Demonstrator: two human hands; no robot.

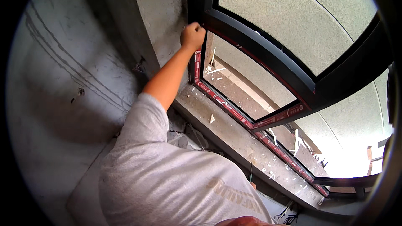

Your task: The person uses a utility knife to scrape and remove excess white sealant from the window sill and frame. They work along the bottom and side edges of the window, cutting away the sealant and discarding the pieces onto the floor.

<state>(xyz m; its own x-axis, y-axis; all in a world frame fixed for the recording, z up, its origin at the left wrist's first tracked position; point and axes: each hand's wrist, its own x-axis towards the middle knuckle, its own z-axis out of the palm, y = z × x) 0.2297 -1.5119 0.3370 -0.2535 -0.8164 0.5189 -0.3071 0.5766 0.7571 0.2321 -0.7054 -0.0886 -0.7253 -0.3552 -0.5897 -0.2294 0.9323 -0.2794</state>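
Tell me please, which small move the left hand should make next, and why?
Perhaps the left hand should slide down onto the red film and feel for a loose edge. It is curled at the window frame, and film covers that frame just below. Whether it pinches anything is unclear.

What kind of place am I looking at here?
Probably an unfinished or renovation-stage room beside a window: the grey wall is bare, red printed strips line the dark window frame, and pale scraps litter the rough sill.
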